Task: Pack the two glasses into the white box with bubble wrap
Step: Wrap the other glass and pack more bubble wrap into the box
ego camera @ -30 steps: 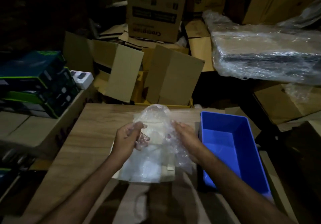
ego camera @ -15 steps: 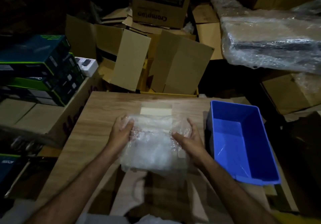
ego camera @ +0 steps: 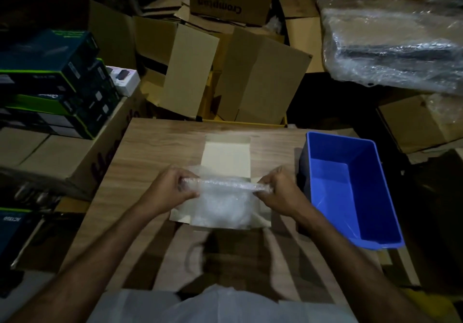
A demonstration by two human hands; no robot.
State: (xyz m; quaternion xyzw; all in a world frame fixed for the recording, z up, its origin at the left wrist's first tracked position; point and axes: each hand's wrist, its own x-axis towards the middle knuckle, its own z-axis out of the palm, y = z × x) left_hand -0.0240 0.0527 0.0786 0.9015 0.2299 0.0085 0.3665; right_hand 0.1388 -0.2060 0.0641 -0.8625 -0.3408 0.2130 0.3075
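Right now both hands are busy with the bubble wrap over the white box, which lies open on the wooden table with its lid flap stretched out toward the far side. The left hand has its fingers curled round the left end of the wrap's far edge, and the right hand pinches the right end the same way, so that edge is pulled into a tight, straight roll between them. Below that roll the wrap bulges in a cloudy heap that fills the near part of the box.

The glasses cannot be made out: the plastic is too milky and the light too dim to say whether one or both sit under it. Judging from how the wrap is bunched inside the box, the step in hand looks like folding or tucking the padding over the contents.

The next move likely calls for bringing that stretched edge down and pushing it inside the box walls, evenly on both sides, so the lid flap can close over it. Pressing gently would be wise, since glass may lie underneath.

A blue plastic bin stands just to the right of the box, near the right hand. Cardboard cartons crowd the far side of the table.
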